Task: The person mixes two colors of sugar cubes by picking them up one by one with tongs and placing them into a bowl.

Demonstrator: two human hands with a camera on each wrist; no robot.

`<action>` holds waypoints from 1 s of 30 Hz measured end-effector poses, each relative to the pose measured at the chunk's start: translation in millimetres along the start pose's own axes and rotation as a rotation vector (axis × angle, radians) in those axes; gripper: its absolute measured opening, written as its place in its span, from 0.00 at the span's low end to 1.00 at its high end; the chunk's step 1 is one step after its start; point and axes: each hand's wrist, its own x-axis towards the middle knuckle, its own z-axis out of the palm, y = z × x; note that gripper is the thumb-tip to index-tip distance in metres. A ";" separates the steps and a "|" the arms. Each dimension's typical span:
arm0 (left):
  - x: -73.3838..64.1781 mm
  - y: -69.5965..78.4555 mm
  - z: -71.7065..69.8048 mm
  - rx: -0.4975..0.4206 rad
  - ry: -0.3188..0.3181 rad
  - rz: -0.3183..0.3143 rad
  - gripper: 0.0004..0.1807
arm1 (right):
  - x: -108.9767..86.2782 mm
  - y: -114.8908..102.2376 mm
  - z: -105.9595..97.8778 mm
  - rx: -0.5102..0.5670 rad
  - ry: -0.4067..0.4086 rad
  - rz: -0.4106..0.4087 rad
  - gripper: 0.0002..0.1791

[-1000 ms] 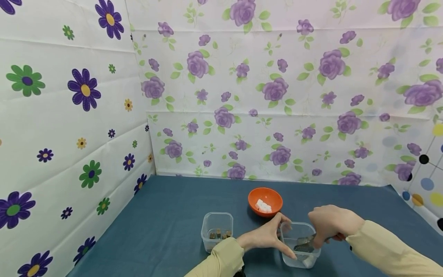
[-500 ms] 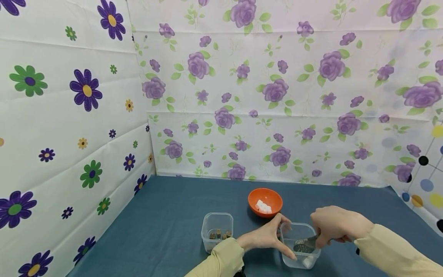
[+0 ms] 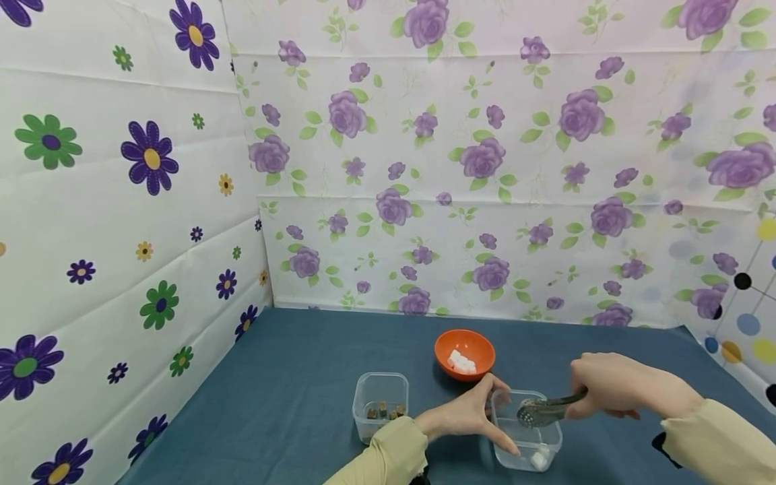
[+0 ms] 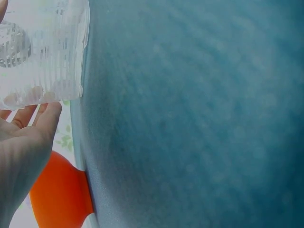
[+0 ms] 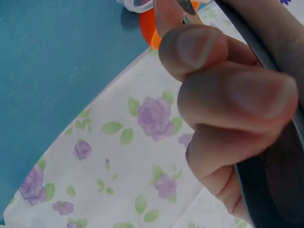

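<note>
My left hand point(image 3: 467, 416) holds a clear plastic container point(image 3: 548, 441) from its left side, thumb at the near corner and fingers at the far one. In the left wrist view, fingertips point(image 4: 50, 111) touch the wall of this container point(image 4: 52, 61). A white cube point(image 3: 538, 461) lies in its near right corner. With curled fingers my right hand point(image 3: 624, 387) grips dark metal tongs point(image 3: 554, 405) to the right of the container. Their perforated round end is over the container's opening, with no cube seen in it. Most of the tongs' handle is hidden by the hand.
An orange bowl point(image 3: 448, 337) with several white cubes point(image 3: 462, 362) stands behind my left hand. Left of that hand, another clear container point(image 3: 380, 384) holds several brown cubes point(image 3: 383, 409). Flowered sheets point(image 3: 424, 168) rise behind the blue-covered table point(image 3: 303, 377).
My right hand has moved right and back, lifting the tongs up from low inside the container. The white cube now shows plainly. My left hand has stayed in place.
</note>
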 end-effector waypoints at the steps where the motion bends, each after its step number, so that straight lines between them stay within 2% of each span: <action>1: 0.0 0.3 -0.1 0.000 -0.001 0.000 0.29 | -2.0 1.7 -1.2 0.009 0.006 -0.006 0.21; 8: -0.5 0.4 -0.7 -0.028 -0.003 -0.015 0.30 | -10.4 8.3 -13.4 0.026 0.050 -0.021 0.20; 15: -0.7 0.9 0.4 -0.031 0.000 -0.003 0.28 | -9.6 13.2 -24.3 -0.002 0.079 -0.002 0.20; 23: -0.2 0.5 0.3 -0.017 0.003 0.009 0.29 | -1.1 19.9 -27.1 -0.030 0.098 0.011 0.21; 30: 0.1 0.5 0.6 -0.032 0.004 -0.009 0.31 | 12.4 20.9 -29.3 -0.100 0.145 0.036 0.22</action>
